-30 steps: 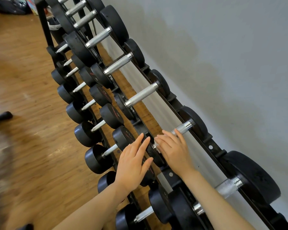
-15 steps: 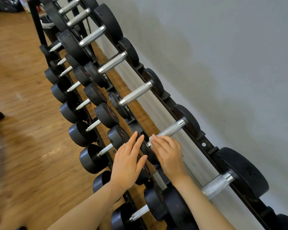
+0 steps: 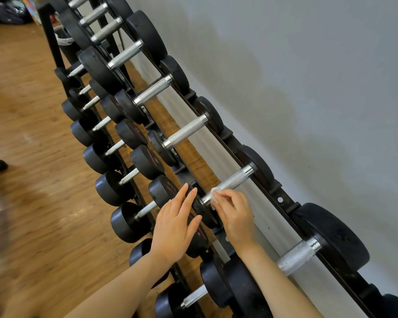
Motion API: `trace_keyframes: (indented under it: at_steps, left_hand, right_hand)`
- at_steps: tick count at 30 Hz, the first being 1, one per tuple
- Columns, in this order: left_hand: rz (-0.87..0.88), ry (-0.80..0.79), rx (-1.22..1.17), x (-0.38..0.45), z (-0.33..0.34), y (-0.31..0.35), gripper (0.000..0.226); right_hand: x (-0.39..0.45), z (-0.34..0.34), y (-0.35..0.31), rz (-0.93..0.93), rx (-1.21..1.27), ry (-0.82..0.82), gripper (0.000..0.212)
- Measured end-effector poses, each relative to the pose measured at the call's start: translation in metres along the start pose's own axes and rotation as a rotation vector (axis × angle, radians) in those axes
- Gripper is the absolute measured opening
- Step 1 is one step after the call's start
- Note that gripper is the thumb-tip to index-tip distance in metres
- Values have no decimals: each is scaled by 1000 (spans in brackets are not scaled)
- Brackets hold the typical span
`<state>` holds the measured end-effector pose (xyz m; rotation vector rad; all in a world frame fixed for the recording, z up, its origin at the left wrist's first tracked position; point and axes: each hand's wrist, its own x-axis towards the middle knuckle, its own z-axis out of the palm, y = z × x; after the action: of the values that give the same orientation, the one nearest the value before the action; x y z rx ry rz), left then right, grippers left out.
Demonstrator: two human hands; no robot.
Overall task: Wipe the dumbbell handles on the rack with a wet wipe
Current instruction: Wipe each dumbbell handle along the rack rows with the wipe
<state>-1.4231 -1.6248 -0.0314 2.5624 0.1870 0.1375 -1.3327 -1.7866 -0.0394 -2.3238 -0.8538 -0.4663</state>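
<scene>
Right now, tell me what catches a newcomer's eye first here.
A long black rack of dumbbells runs along the grey wall above a wooden floor. At its near end, the right hand presses a white wipe onto a silver handle, while the left hand rests flat on a black weight.

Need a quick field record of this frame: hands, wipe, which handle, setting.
right hand: fingers pinch the wet wipe against a handle
wet wipe: white, bunched, at the near end of that handle
handle being wiped: knurled metal, upper row of the rack
left hand: fingers straight, resting on the black dumbbell head beside the handle
rack: black, two rows of dumbbells, along a grey wall
floor: wood
</scene>
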Motion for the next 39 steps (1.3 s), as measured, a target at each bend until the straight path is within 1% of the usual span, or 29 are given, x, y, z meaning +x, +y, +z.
trace_keyframes:
  at_steps: [3,4,7,11,12,14,17,20,22,25,28,30,32,34,37,39]
  left_hand:
    - [-4,0,-7,-1,0,0,62]
    - [-4,1,-8,-1,0,0,62]
    - [-1,6,-8,0,1,0,61]
    - [-16,3,-13,-1,-1,1,62]
    - [-22,2,-13,-1,-1,2,62]
    - [-28,-6,-10,-1,-2,3,62]
    - [-31,-28,11,0,-6,4,63]
    - [-46,-50,32,0,-10,6,65]
    - [-65,-60,43,-1,-13,10,66]
    - [-73,-57,38,-1,-19,17,63]
    - [-34,-64,29,-3,-26,29,62]
    - [1,-72,29,-6,-31,37,62]
    - [48,-69,29,-11,-37,46,60]
    - [92,-69,30,-19,-42,53,59]
    - [148,-88,25,-38,-47,58,60]
    - [176,-85,18,-50,-48,60,58]
  right_hand:
    - [-2,1,-1,-83,5,-63,31]
    - [-2,1,0,-78,5,-55,31]
    - [-1,-1,0,36,42,9,31]
    - [-3,-2,-5,-86,30,-59,33]
    - [-3,-2,-3,-90,8,-52,32]
    - [-4,-1,3,-16,-37,-12,29]
    - [-4,0,7,141,-24,30,29]
    - [-1,-7,0,186,35,-24,36]
    - [-1,-12,2,248,90,-59,38]
    - [-3,-26,3,375,102,-38,22]
    - [-4,-55,-9,544,299,11,8]
    - [-11,-71,-15,582,331,25,4]
    - [-19,-84,-23,600,303,36,4]
    - [-28,-93,-32,568,215,47,7]
    - [-45,-105,-49,466,18,67,21]
    - [-56,-112,-60,504,1,99,24]
